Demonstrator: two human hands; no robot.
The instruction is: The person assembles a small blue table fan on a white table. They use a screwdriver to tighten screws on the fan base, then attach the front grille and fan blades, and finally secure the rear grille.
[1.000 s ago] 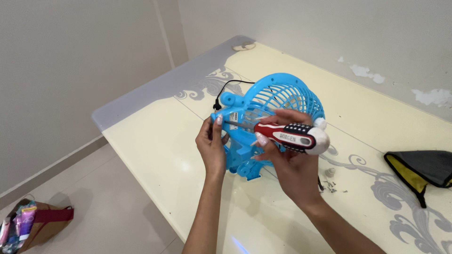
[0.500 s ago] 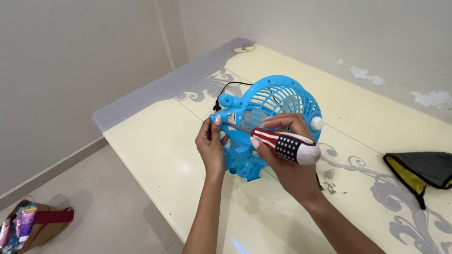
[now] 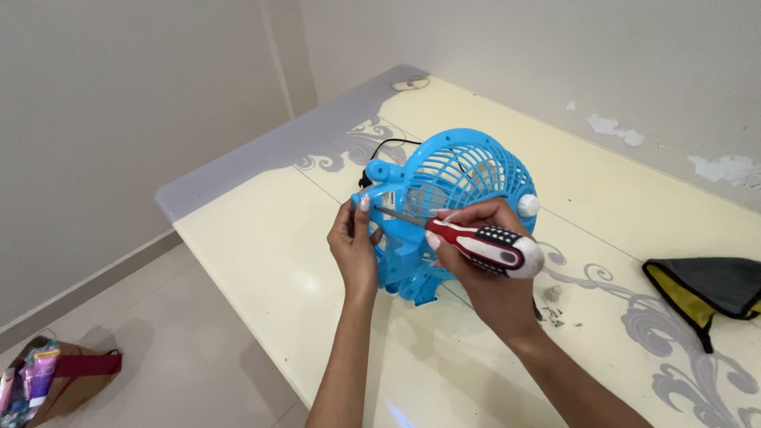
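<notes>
- Item: small bright-blue plastic table fan point(image 3: 444, 210) with slatted round grille, stood on edge on the glossy cream table top point(image 3: 261, 261), rear housing turned toward the wearer; thin black cord point(image 3: 386, 147) trailing behind it.
- Left hand point(image 3: 354, 247): fingers closed on the fan's left rim and bracket, steadying it.
- Right hand point(image 3: 483, 269): wrapped shut around the red, white and black-studded screwdriver point(image 3: 476, 242); metal shaft laid level, tip at the housing near the left thumb.
- Step in hand, as judged: working a screw in the rear housing.
- Next move calls for: tip kept seated square, firm inward pressure, fan held from rocking.
- Nearby: a few small loose screws point(image 3: 552, 315) beside the right wrist; grey-and-yellow folded cloth point(image 3: 705, 289) at the table's right; brown bag point(image 3: 55, 376) on the floor.
</notes>
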